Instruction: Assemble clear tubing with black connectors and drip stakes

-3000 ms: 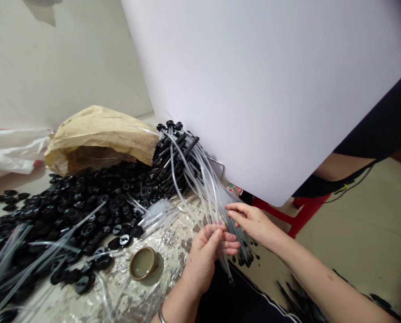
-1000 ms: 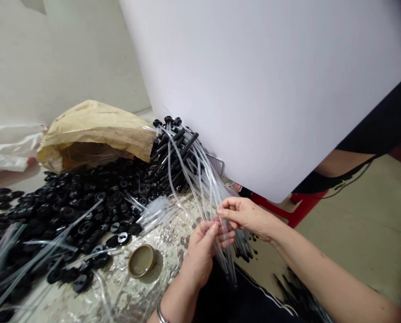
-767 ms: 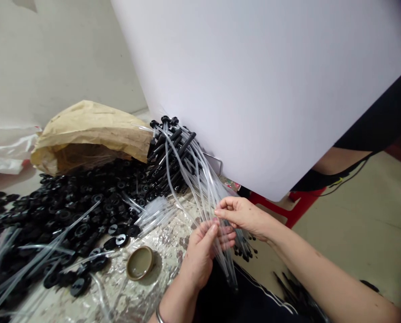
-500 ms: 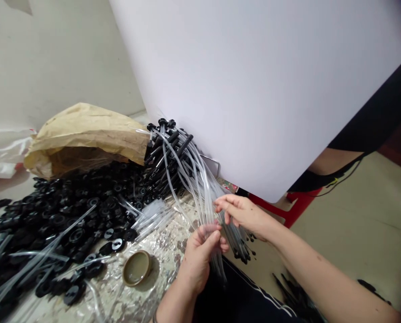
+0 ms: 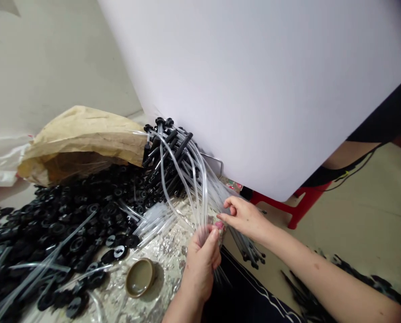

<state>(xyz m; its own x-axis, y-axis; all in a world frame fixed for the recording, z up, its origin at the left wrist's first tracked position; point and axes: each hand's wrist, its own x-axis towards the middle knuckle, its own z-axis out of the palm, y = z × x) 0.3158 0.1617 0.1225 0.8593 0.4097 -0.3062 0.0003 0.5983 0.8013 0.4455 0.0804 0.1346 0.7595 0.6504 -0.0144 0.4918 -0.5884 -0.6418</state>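
Observation:
My left hand (image 5: 200, 269) is closed around several clear plastic tubes (image 5: 203, 197), thumb pressed on top. These tubes curve up to black fittings (image 5: 168, 157) piled at the table's back edge. Just right of the held tubes, my right hand (image 5: 247, 220) hovers with its index finger curled and its thumb apart, nothing visible between them. Below it, more clear tubes with black tips (image 5: 250, 253) hang over the table edge. A small pink patch (image 5: 220, 225) shows beside my left thumb; I cannot make out what it is.
Black plastic parts (image 5: 72, 224) heap across the table's left side beside a brown paper bag (image 5: 86, 134). Short clear tubes (image 5: 156, 220) lie near a small round dish (image 5: 140, 278). A large white panel (image 5: 254, 89) stands behind, with a red stool (image 5: 298, 211) at right.
My right hand has drawn slightly right, away from the held tubes, and its thumb and index finger have parted. My left hand keeps its hold. The view has shifted slightly.

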